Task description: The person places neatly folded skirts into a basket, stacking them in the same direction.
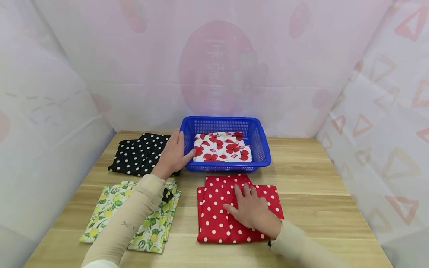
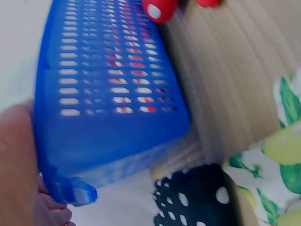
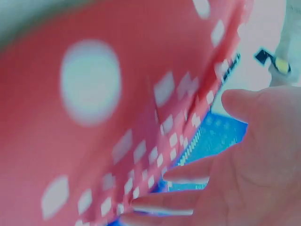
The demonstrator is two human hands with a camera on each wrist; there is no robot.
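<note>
My left hand (image 1: 173, 152) is at the left end of a blue plastic basket (image 1: 264, 149), fingers straight along its side and thumb by the near left corner. Inside the basket lies a folded white cloth with red flowers (image 1: 219, 147). Over a folded red polka-dot cloth (image 1: 214, 212) in front of the basket, my right hand (image 1: 253, 208) is spread with its fingers extended. In the right wrist view, a gap shows between the palm and the red cloth (image 3: 136, 94); whether the fingertips touch it I cannot tell.
Left of the basket lies a folded black polka-dot cloth (image 1: 134, 156). A folded lemon-print cloth (image 1: 151, 230) is nearer, partly hidden under my left forearm. Everything rests on a wooden tabletop (image 1: 311, 178), with pale printed sheets (image 1: 140, 67) behind and at both sides.
</note>
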